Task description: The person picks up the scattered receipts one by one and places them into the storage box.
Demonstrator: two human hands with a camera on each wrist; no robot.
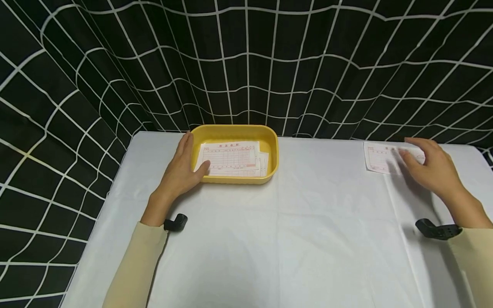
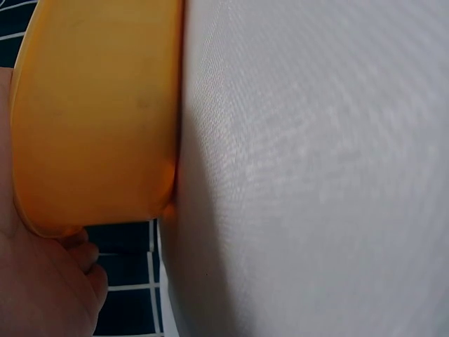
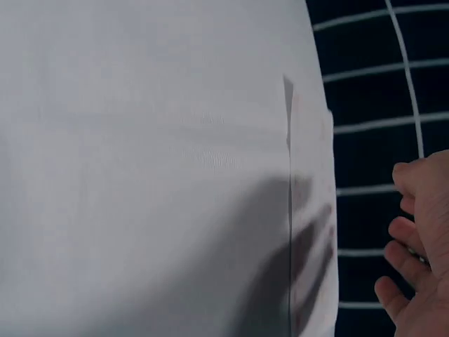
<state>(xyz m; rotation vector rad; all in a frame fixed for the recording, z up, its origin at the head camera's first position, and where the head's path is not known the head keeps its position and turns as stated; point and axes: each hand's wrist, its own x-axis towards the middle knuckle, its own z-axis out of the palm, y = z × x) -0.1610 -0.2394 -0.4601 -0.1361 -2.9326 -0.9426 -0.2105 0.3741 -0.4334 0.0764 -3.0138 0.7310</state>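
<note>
A yellow plastic basin [image 1: 271, 171] stands at the back of the table, left of the middle, with several printed paper slips [image 1: 227, 156] lying in it. My left hand [image 1: 182, 171] grips its left end, thumb inside over the rim and fingers along the outside. The left wrist view shows the basin's side wall [image 2: 98, 119] close up, with the palm at the rim. On the far right lies another printed slip [image 1: 379, 158], partly hidden by my right hand [image 1: 435, 167]. That hand hovers above the slip, fingers loosely bent and holding nothing; the right wrist view shows a gap between them.
A white cloth [image 1: 308, 239] covers the table. Behind and to the left hangs a black curtain [image 1: 262, 72] with white grid lines, close to the table's back edge. Each wrist wears a black band [image 1: 176, 223].
</note>
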